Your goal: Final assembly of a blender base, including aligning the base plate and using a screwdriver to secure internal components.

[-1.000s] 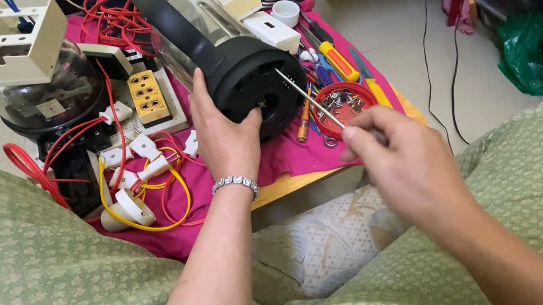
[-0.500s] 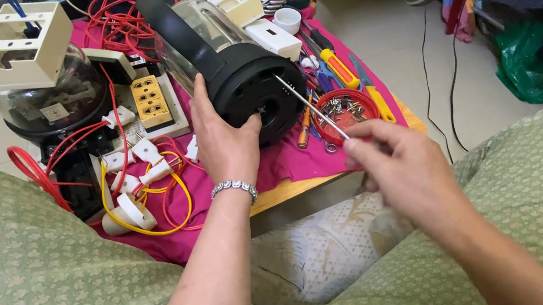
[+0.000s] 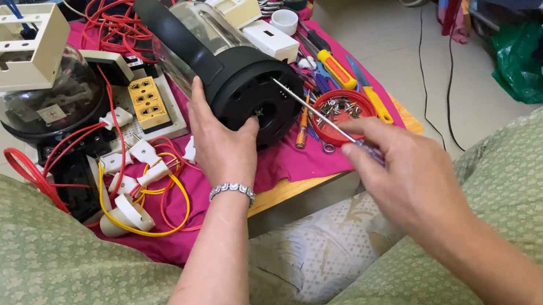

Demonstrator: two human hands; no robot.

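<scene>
The counter [image 3: 307,185], draped in a magenta cloth [image 3: 288,161], is carrying the whole spread; its far edge is running out of the top of the view and only a strip of bare wood is showing at the near side. The person's green patterned lap is filling the lower part of the view and hiding the counter's legs.

A glass kettle [image 3: 218,58] with a black handle is lying on its side on the cloth, its black round base [image 3: 259,91] facing the person. The left hand [image 3: 222,146] is pressing against the near left side of the base, fingers spread upward, thumb across the underside; the grip is closed on the base. The right hand [image 3: 400,167] is pinching a thin screwdriver [image 3: 316,111]; its handle is almost wholly hidden in the fingers, and the shaft is slanting up toward the base, the tip lying near its right edge. Whether the tip is touching cannot be told.

Just behind the shaft a red lid [image 3: 346,113] is holding small metal parts, too small to identify. Left of the kettle, a tangle of red wire [image 3: 122,22] is partly covering a beige socket block [image 3: 148,103].
</scene>
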